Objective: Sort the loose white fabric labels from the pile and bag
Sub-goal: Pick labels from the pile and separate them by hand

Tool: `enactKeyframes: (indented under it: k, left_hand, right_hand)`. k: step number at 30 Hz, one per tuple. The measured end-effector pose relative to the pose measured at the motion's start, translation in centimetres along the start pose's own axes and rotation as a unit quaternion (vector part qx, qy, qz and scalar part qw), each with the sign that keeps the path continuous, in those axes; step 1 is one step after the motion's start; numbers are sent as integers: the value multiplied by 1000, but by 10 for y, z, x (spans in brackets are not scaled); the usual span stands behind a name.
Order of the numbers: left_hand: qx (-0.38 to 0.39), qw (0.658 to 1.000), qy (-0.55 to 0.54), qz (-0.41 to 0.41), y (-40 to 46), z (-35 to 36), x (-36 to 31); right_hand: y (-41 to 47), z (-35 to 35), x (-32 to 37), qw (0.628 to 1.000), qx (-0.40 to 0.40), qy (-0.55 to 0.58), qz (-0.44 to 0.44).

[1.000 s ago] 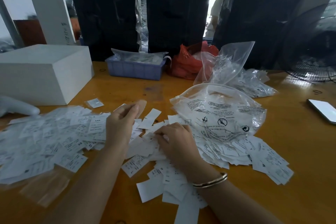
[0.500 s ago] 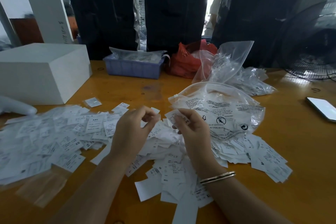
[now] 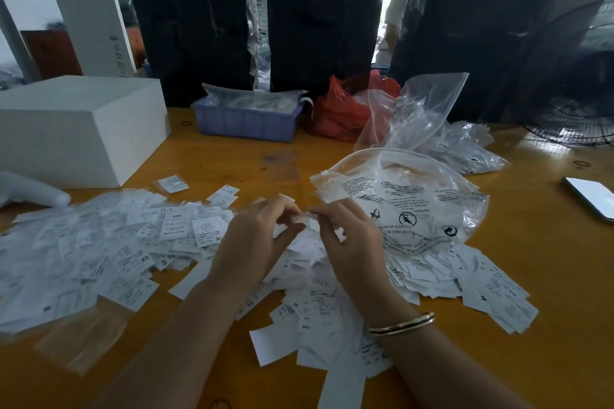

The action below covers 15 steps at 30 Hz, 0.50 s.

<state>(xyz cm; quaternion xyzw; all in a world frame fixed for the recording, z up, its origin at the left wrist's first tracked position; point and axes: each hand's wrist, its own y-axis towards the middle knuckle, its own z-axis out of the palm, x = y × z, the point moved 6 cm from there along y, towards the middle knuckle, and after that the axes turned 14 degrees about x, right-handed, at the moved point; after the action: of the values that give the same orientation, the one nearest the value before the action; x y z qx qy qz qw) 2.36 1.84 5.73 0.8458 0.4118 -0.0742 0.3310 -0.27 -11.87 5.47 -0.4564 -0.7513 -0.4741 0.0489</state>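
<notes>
I see both hands raised just left of the printed bag (image 3: 408,206): left hand (image 3: 255,242) and right hand (image 3: 349,242) pinching one label (image 3: 307,216) between fingertips, probably to read its size.

White labels (image 3: 109,252) — yellow table (image 3: 548,276)

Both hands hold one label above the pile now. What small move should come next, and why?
Probably turn the label flat toward the camera to read its size. The left hand and right hand pinch it between them above the pile, but its print cannot be read. Printed sizes such as XXL and XS show on labels at the left.
</notes>
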Motion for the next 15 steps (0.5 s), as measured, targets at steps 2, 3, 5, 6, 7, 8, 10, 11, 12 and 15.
enactKeyframes:
  k: [2, 3, 5, 6, 7, 8, 10, 11, 12, 15]
  left_hand:
    - [3, 1000, -30, -4, 0, 2, -1]
    - [0, 998, -59, -6, 0, 3, -1]
    - [-5, 992, -127, -19, -1, 3, 0]
    - [-5, 988, -154, -29, -1, 4, 1]
    - [-3, 984, -174, -39, -1, 4, 1]
    - [-1, 981, -189, -47, -1, 5, 2]
    - [6, 976, -210, -57, 0, 6, 2]
    - [11, 975, -215, -57, 0, 6, 2]
    - [15, 974, -219, -56, 0, 7, 2]
    - [18, 971, -229, -58, -1, 8, 2]
  right_hand:
    - [-1, -2, -4, 999, -12, 15, 32]
    - [-1, -2, -8, 997, -16, 36, 61]
    - [-2, -3, -18, 984, -25, 120, 132]
    - [-3, -4, -24, 966, -38, 191, 168]
    - [-5, -5, -29, 938, -56, 281, 196]
    - [-6, -5, -33, 900, -71, 372, 215]
    - [-7, -5, -36, 844, -83, 480, 225]
    - [-6, -6, -36, 835, -80, 497, 223]
    - [-6, -6, -35, 833, -75, 503, 219]
    - [-3, -7, -28, 847, -60, 491, 195]
